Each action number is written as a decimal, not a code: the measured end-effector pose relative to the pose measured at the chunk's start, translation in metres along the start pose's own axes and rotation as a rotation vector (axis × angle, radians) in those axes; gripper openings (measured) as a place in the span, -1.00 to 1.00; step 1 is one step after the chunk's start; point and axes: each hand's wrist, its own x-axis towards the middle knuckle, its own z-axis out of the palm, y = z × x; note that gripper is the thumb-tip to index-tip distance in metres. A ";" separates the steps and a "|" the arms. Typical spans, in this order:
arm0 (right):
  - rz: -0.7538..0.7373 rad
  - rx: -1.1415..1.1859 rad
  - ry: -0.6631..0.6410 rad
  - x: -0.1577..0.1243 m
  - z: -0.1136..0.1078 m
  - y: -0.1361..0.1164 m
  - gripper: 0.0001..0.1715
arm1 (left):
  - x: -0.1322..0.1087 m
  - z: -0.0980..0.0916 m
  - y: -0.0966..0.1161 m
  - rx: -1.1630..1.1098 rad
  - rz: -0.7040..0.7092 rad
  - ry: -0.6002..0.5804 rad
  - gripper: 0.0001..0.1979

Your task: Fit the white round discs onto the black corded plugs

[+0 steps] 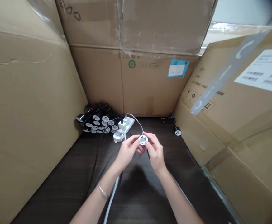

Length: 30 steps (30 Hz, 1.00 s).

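Observation:
Between my two hands, above the dark table, is a small device with a round white end face (143, 140), turned toward me. A grey label and small dark openings mark that face. My left hand (129, 148) grips its left edge, thumb on the rim. From the other side my right hand (155, 150) holds it, with the thumb at the lower right of the face. The body behind the face is hidden by my fingers. Just beyond my left hand lies a white power strip (129, 125) with white plug adapters (121, 125) in it.
A stack of black devices with round white ends (100, 121) lies at the back left. Another black device (177, 130) rests at the back right. Cardboard boxes (145, 90) wall in the dark table (79, 186). A thick white cable (112, 196) runs toward me.

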 end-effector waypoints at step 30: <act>-0.516 -0.337 -0.013 0.007 0.034 -0.012 -0.45 | -0.011 -0.026 0.056 0.155 0.150 -0.008 -0.62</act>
